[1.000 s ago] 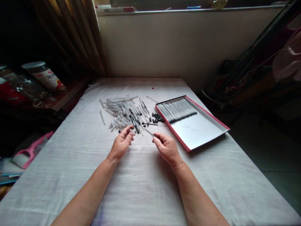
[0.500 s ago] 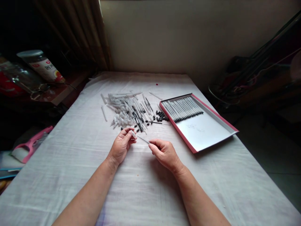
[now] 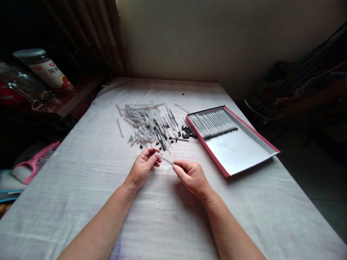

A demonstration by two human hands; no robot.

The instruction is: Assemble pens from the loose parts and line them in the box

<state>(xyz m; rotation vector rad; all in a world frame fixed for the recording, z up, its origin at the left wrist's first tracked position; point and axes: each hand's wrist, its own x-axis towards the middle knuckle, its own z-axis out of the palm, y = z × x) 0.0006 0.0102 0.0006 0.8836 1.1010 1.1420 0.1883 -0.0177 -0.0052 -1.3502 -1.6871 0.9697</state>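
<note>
Both hands are closed on one slim, pale pen, held slantwise just above the cloth. My left hand pinches its upper left end, where a clear cap is mostly covered by the fingers. The lower right end sits between the thumb and fingers of my right hand. Just beyond lies a loose heap of clear pen barrels, with clear caps at its near side. Dark refills and small black plugs lie to the right of these.
A shallow red-edged box lid stands at the right, with a row of pens along its far part. A white cloth covers the table. Jars and a pink-handled item are at the left.
The gap between my hands has narrowed, and less of the pen shows between them. The clear cap in my left fingers now meets the pen. The view has shifted slightly.
</note>
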